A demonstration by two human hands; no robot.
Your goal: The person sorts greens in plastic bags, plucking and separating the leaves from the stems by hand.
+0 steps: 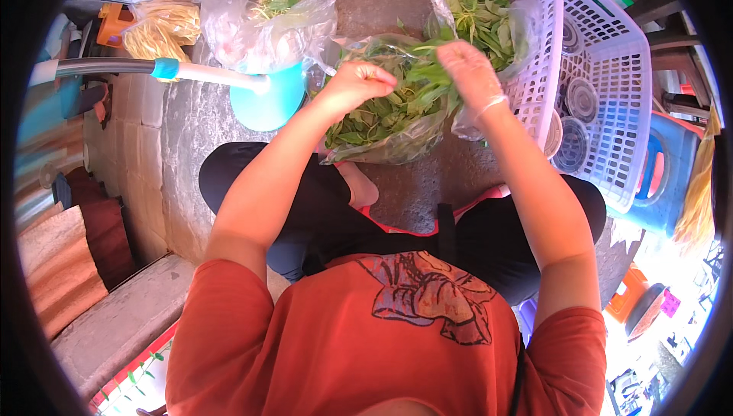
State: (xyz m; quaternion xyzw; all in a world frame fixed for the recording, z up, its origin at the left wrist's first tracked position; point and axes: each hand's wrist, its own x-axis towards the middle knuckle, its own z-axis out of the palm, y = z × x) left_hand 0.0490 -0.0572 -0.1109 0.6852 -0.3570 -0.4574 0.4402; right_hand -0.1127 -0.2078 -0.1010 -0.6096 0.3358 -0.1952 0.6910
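Note:
Both my hands are over an open clear plastic bag (395, 155) of green leafy stems (372, 124) on the floor. My left hand (362, 85) has its thumb and fingertips drawn together above the leaves; whether anything thin is between them cannot be told. In my right hand (468, 72), which wears a clear plastic glove, is a bunch of leafy greens (429, 81) hanging over the bag. Just beyond that hand stands a second clear bag with more green leaves (487, 20). At the upper left, a plastic bag (229, 20) holds pale stems and some leaves (278, 0).
A white perforated plastic basket (613, 89) with round clear lids (572, 144) is at the right, beside a blue plastic stool (670, 175). A turquoise round object (266, 101) and a pole (109, 66) are at the left. A yellow bundle (160, 29) lies near an orange stool (113, 23).

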